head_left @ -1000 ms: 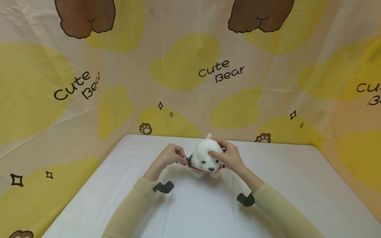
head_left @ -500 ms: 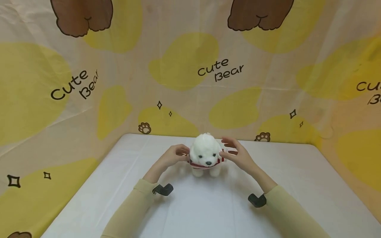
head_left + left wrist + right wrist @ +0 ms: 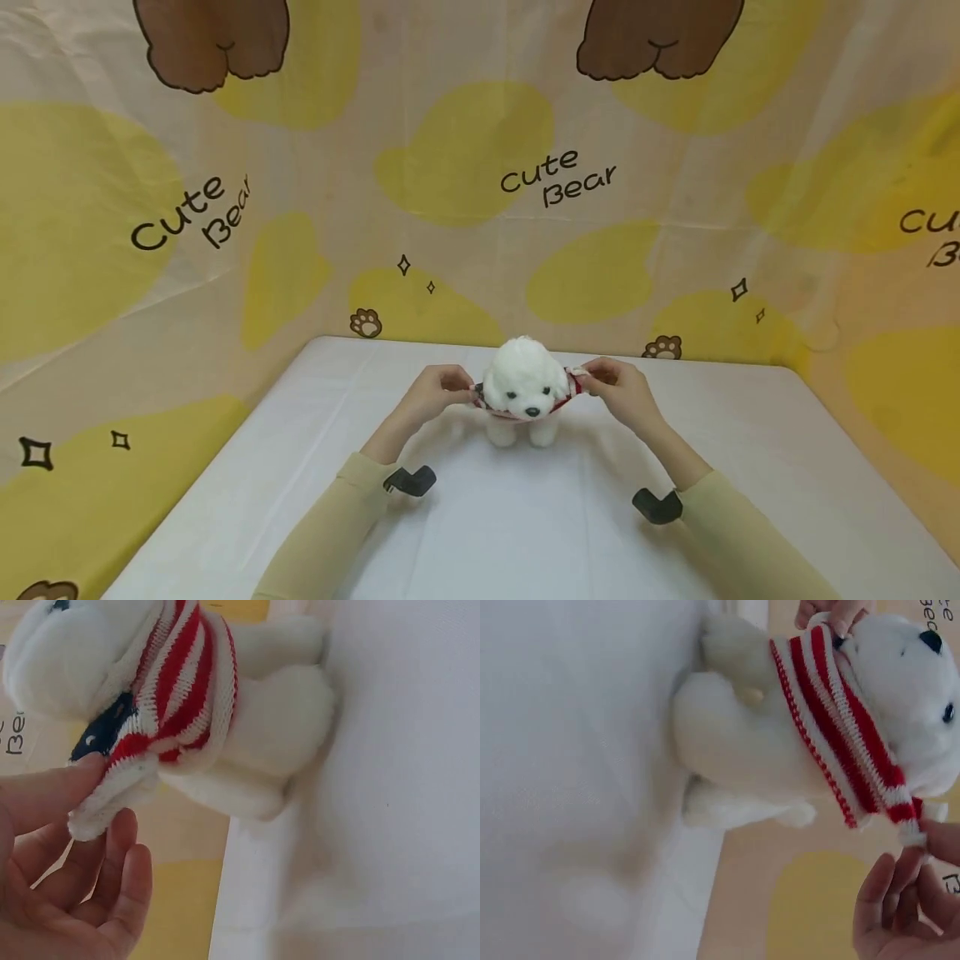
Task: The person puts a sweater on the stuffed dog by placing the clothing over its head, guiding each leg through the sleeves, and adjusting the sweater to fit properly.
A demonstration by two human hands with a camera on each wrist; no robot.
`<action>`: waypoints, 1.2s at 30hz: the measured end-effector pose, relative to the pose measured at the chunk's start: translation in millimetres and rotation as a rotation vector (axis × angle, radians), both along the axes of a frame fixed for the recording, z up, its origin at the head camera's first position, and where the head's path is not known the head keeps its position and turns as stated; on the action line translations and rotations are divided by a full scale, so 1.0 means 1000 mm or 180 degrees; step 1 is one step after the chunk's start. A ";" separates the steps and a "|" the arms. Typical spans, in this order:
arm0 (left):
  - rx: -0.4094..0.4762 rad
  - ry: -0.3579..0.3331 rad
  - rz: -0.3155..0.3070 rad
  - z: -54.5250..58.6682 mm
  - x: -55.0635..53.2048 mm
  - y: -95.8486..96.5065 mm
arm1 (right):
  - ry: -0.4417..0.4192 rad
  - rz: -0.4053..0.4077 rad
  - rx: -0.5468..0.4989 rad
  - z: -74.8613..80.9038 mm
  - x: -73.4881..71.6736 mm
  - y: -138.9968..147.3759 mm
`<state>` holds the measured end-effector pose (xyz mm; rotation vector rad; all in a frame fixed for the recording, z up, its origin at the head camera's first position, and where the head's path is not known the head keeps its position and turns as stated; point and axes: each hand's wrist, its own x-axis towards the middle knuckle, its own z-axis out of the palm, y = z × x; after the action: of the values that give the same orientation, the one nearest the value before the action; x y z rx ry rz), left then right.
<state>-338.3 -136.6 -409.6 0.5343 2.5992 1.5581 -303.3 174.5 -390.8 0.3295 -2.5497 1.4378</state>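
Observation:
A white plush dog [image 3: 523,365] stands on its legs, facing the person in the head view. Round its body is a small knitted sweater [image 3: 840,724] with red and white stripes and a navy patch with white spots. My left hand [image 3: 435,393] pinches the white cuff of one sleeve [image 3: 129,784] between thumb and fingers, pulled out sideways from the dog. On the opposite side, my right hand [image 3: 624,393] pinches the end of the other sleeve [image 3: 901,801], likewise stretched outward. The dog's back and tail are hidden behind its head in the head view.
The dog stands toward the far side of a white-covered table [image 3: 510,525]. Behind it hangs a beige and yellow printed cloth [image 3: 465,158], which also closes off both sides. Each wrist carries a black camera mount [image 3: 411,481].
My right hand let go of the dog's head, moved right, and now pinches the right-side sleeve. The dog's head has risen from its forward tilt. My left hand stays at its sleeve.

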 end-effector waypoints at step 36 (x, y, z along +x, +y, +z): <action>0.0640 0.0655 -0.0310 0.026 0.024 0.040 | 0.0659 0.0882 -0.0372 -0.003 0.017 -0.017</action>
<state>-314.6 -96.8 -383.5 0.8671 2.5233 1.8325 -286.0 157.4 -393.4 0.7940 -2.3130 1.5441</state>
